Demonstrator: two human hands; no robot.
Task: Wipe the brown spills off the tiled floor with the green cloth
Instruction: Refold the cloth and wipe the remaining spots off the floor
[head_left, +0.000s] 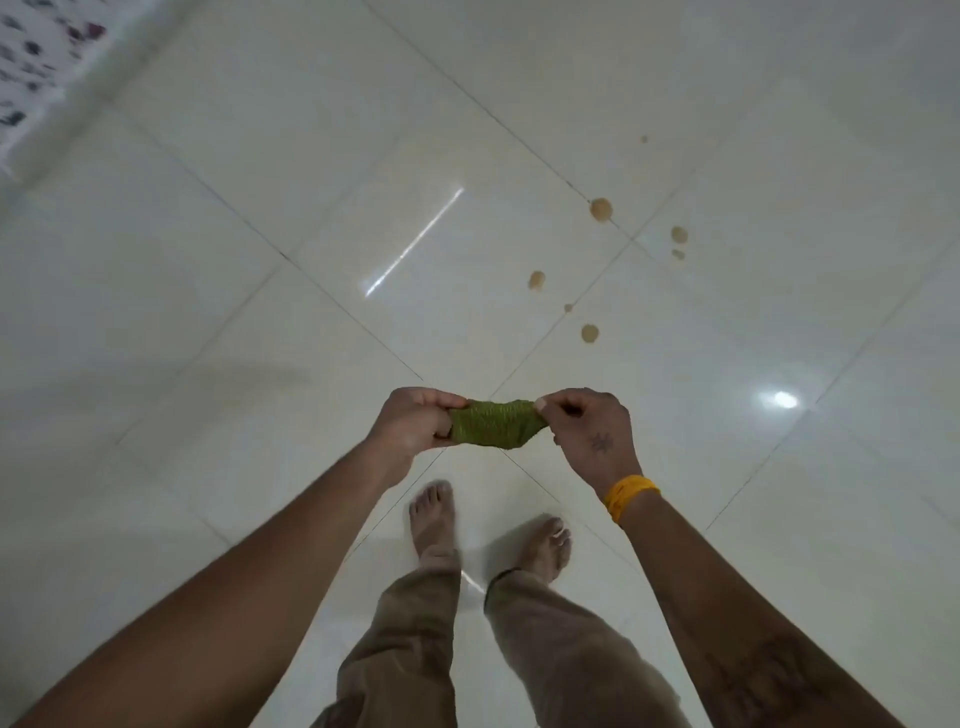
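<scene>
Green cloth, one, pinched taut between left hand and right hand; seven brown spills far right on floor.

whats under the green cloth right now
The green cloth is held in the air between the left hand and right hand. Beneath it lies pale tiled floor where grout lines cross; the patch directly behind it is hidden.

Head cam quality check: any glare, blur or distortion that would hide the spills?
Head view: glare streak and a bright spot on the glossy tiled floor, both clear of the brown spills; wide-angle bending at the edges; feet slightly motion-blurred; green cloth, left hand and right hand fairly sharp.
</scene>
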